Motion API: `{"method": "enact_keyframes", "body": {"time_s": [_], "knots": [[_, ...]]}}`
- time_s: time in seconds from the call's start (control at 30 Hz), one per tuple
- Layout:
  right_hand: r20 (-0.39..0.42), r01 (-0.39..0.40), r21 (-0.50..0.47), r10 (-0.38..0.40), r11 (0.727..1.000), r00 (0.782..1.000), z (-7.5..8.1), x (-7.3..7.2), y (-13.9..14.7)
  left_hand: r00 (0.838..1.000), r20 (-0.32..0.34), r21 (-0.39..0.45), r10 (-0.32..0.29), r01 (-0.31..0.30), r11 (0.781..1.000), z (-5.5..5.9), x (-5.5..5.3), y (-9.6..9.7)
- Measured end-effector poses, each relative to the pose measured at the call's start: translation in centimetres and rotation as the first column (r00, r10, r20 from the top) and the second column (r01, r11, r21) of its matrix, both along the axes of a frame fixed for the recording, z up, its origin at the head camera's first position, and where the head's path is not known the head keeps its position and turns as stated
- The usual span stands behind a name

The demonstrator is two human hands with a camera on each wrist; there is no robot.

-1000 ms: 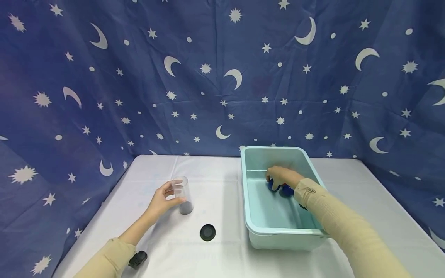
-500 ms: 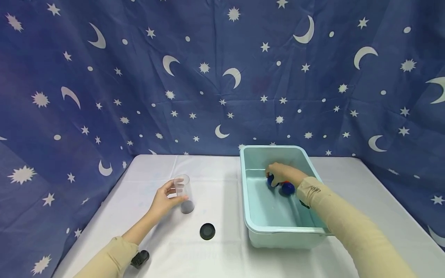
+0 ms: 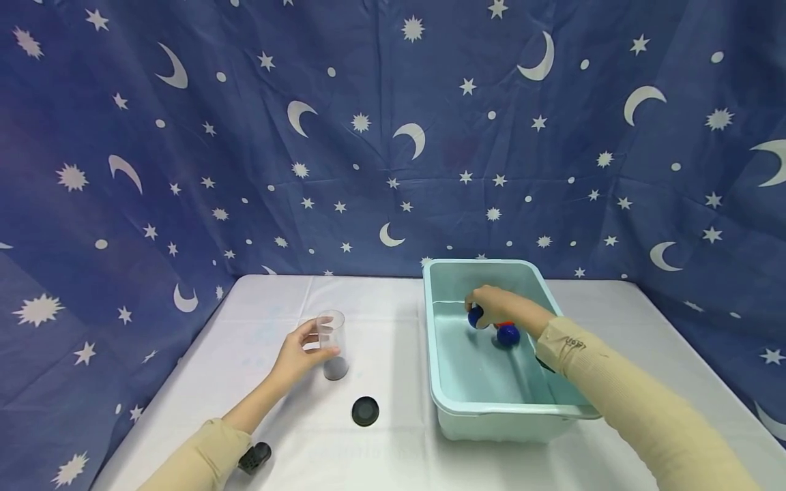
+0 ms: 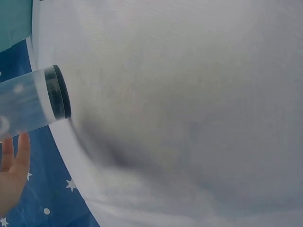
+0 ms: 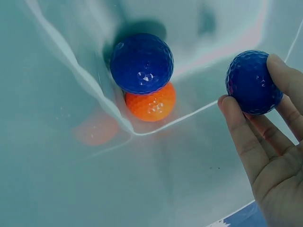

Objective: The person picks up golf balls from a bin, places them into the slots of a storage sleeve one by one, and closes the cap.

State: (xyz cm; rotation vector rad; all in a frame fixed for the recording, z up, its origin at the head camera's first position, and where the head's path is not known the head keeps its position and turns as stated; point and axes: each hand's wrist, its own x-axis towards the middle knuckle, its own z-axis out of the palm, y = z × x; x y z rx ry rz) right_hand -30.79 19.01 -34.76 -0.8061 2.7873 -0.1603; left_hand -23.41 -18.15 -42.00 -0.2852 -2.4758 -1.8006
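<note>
A dark blue backdrop (image 3: 350,61) stands behind a white tablecloth (image 3: 393,334) and along both its sides, printed with pale moons (image 3: 419,136), stars (image 3: 413,28) and dots (image 3: 491,115), loosely creased and faintly purple at the left. Faint fold lines cross on the tablecloth near its far left corner, and a small round black disc (image 3: 365,411) lies flat on it, just left of the middle. In the left wrist view, the backdrop shows at lower left.
</note>
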Motion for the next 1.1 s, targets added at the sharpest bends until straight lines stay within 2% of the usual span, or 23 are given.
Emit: {"method": "enact_keyframes", "body": {"time_s": [0.2,0.37,0.5,0.7,1.1], "knots": [[-0.024,-0.009,-0.048,0.008,0.999,1.000,0.1,0.1,0.6,1.000,-0.004,-0.001,0.000,0.000,1.000,0.0,-0.6,0.7],[0.003,0.004,-0.120,-0.004,0.993,1.000,0.6,0.1,1.0,1.000,-0.014,-0.014,-0.003,0.003,1.000,0.2,-1.0,1.6],[0.021,0.015,-0.173,-0.011,0.985,1.000,1.2,0.3,0.9,1.000,-0.026,-0.046,-0.003,0.002,0.999,0.5,-1.1,2.4],[-0.006,0.009,-0.253,-0.011,0.967,1.000,2.0,0.6,0.8,0.998,-0.056,-0.092,-0.033,0.028,0.995,0.7,-1.5,3.6],[0.018,0.100,-0.328,-0.100,0.939,0.995,3.3,1.4,0.6,0.995,-0.097,-0.109,-0.033,0.022,0.994,2.1,-2.0,5.3]]}}
